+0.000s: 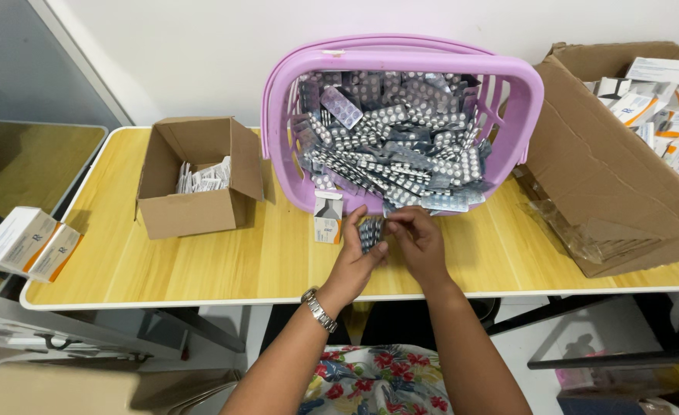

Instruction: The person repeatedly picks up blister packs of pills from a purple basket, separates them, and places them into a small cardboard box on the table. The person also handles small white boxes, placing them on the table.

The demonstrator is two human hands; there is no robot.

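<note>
We see the left hand (357, 250) and right hand (416, 240) meeting over the table (201, 265), fingers of both pinched on a small stack of blister strips (370, 230) held just in front of the tilted purple basket (508, 92). Forearms converge from below; a watch (318, 309) sits on the left wrist. Thumbs mostly hidden behind the strips; a small carton (328, 217) stands just left, its print unreadable.

White-orange cartons (24, 243), blister strips (393, 154)
</note>
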